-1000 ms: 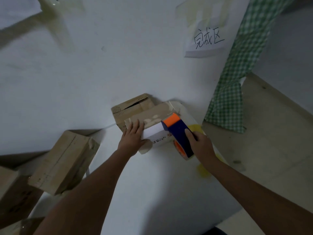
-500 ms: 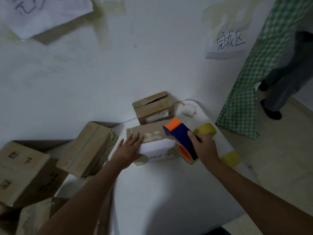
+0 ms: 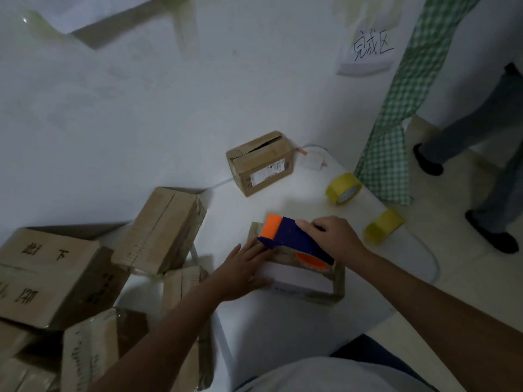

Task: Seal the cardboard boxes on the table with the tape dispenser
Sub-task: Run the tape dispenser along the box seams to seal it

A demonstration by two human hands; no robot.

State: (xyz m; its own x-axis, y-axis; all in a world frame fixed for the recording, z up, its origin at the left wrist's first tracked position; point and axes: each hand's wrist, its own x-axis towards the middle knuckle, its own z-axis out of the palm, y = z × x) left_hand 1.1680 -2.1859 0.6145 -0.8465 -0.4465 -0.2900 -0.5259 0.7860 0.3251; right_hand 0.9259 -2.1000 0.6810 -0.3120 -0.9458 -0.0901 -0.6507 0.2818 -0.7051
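**Tape dispenser on the box, both hands at work**

Right now the right hand's fingers [image 3: 307, 225] are curled round the blue handle of the tape dispenser [image 3: 291, 239], gripping it from above. The right hand [image 3: 335, 236] holds the tool tilted, with its orange front plate toward the far left and its orange roll low at the near right, resting on top of the cardboard box [image 3: 336, 281]. The left hand's fingers [image 3: 254, 250] lie straight and spread, pressing flat on the left part of the same box, the fingertips just beside the dispenser's blue body. The left hand [image 3: 243, 267] covers the box's left edge.

That box sits on the white table [image 3: 283, 321], near its middle, with a white label on its near face. Farther back on the table stands a second small box [image 3: 260, 162] with a shipping label, its top flaps slightly parted. Two yellow tape rolls [image 3: 343, 189] lie toward the right edge, well apart from the hands. Left of the table is a heap of larger cartons [image 3: 158, 230], some marked with black characters. A handwritten paper sign [image 3: 368, 52] hangs on the wall beside a green checked cloth [image 3: 396, 131], and another person's legs [image 3: 486, 142] stand at the far right.
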